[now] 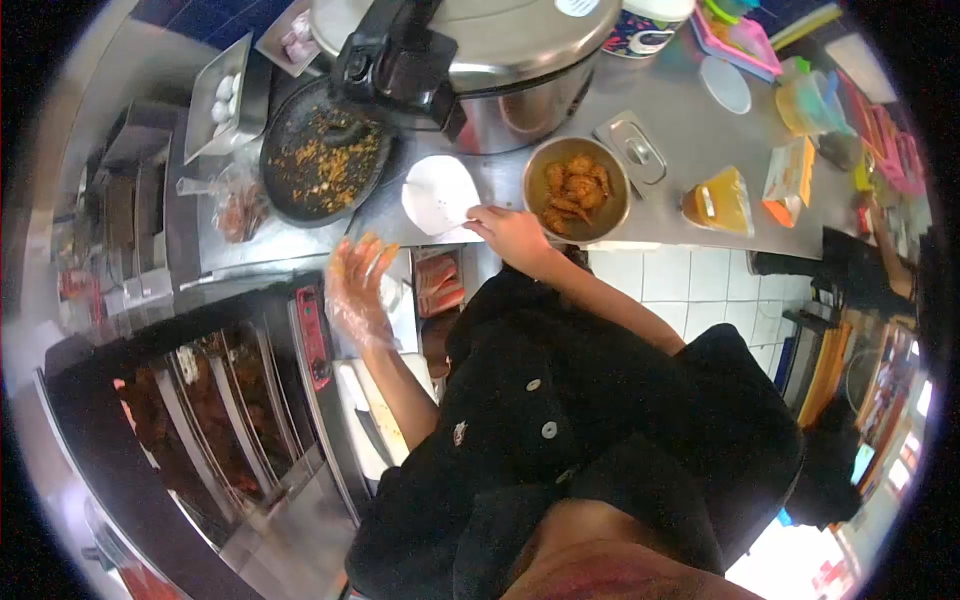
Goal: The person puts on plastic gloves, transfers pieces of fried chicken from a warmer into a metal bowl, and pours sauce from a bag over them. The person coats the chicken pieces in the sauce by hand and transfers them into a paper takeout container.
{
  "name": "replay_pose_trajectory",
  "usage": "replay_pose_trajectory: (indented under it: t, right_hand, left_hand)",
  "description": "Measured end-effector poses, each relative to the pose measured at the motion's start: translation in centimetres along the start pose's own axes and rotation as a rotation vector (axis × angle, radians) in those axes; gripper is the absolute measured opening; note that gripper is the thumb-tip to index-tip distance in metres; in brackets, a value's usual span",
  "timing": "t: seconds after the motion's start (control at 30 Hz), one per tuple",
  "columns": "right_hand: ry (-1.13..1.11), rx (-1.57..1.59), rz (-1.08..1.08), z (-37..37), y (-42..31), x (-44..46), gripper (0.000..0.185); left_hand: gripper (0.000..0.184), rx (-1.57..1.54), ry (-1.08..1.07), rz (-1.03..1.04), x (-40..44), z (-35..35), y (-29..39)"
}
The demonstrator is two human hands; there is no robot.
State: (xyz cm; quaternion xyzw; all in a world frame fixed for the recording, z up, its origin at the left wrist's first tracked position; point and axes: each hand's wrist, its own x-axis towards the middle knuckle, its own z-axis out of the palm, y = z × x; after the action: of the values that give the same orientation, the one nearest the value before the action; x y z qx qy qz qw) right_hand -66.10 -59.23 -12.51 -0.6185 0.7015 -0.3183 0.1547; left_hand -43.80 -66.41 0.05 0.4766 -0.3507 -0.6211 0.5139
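Note:
My right hand point(508, 238) is bare and pinches the near right edge of a white shallow dish point(438, 193), whose inside looks nearly bare apart from a few small specks. My left hand point(360, 292) wears a clear plastic glove with orange-brown bits on its fingers. It is raised at the counter's front edge with fingers apart, holding nothing. Just beyond it sits a black pan point(325, 155) with scattered golden crumbs. To the right of my right hand stands a steel bowl point(531, 187) of fried, breaded pieces point(578, 190).
A large steel cooker point(520, 100) stands behind the dish. Left are a tray of eggs point(222, 105) and a plastic bag point(238, 205). Right are a metal lid point(635, 150), a bag of yellow liquid point(722, 203) and a carton point(790, 180). A knife point(372, 432) lies below on a white board.

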Motion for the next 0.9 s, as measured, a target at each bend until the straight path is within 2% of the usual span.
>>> replay_pose_trajectory:
  t: [0.1,0.17,0.3,0.37,0.4,0.47,0.5,0.53,0.6,0.63,0.7,0.73,0.77,0.83,0.9]
  right_hand:
    - [0.019,0.002,-0.012,0.2,-1.0,0.6,0.026]
    - [-0.043,0.104,0.045,-0.9,-1.2,0.1,0.038]
    - [-0.019,0.239,0.212,-5.6,-1.1,-3.3,0.046]
    - [0.243,0.307,0.476,-7.7,0.7,-6.0,0.047]
    - [0.333,0.212,0.547,-8.7,1.8,-7.0,0.047]
    - [0.446,0.117,0.74,-10.3,4.3,-8.7,0.049]
    - [0.472,0.117,0.863,-10.6,5.9,-9.5,0.051]
    - [0.481,0.114,0.862,-10.2,8.2,-10.5,0.051]
    - [0.538,0.469,0.939,-8.2,11.9,-12.2,0.058]
    - [0.548,0.471,0.937,-8.5,11.4,-12.1,0.058]
    - [0.496,0.924,1.088,-9.5,9.6,-11.4,0.063]
    - [0.495,0.914,1.066,-8.4,10.7,-11.7,0.065]
    - [0.505,0.913,1.062,-8.4,10.8,-11.6,0.065]
    - [0.48,0.984,1.046,-7.9,10.5,-11.7,0.062]
    - [0.432,1.002,1.073,-7.4,10.7,-11.7,0.055]
  left_hand:
    - [0.05,-0.034,0.049,0.026,-0.7,-0.6,-0.4]
    - [0.051,-0.038,0.014,0.027,-1.1,-0.1,-0.6]
    - [0.052,-0.008,-0.14,0.071,-2.2,3.4,0.7]
    - [0.051,0.08,-0.329,0.078,-3.1,6.2,0.4]
    - [0.051,0.187,-0.447,0.116,-3.5,7.7,-0.5]
    - [0.043,0.339,-0.735,0.044,-4.1,11.8,-2.2]
    - [0.048,-0.117,-0.86,-0.148,-3.7,13.4,-6.5]
    - [0.066,0.555,-0.929,0.099,-3.8,15.8,-6.3]
    - [0.086,1.084,-0.98,0.586,-2.1,18.6,-12.7]
    - [0.086,1.084,-0.986,0.595,-2.1,19.9,-14.1]
    - [0.102,1.583,-0.886,0.395,-2.1,22.3,-16.0]
    - [0.102,1.579,-0.89,0.406,-1.5,22.6,-17.9]
    - [0.1,1.631,-0.918,0.466,-0.7,22.4,-20.3]
    - [0.099,1.687,-0.952,0.525,-0.9,22.9,-20.7]
    - [0.079,1.654,-0.883,0.418,-1.4,23.4,-20.7]
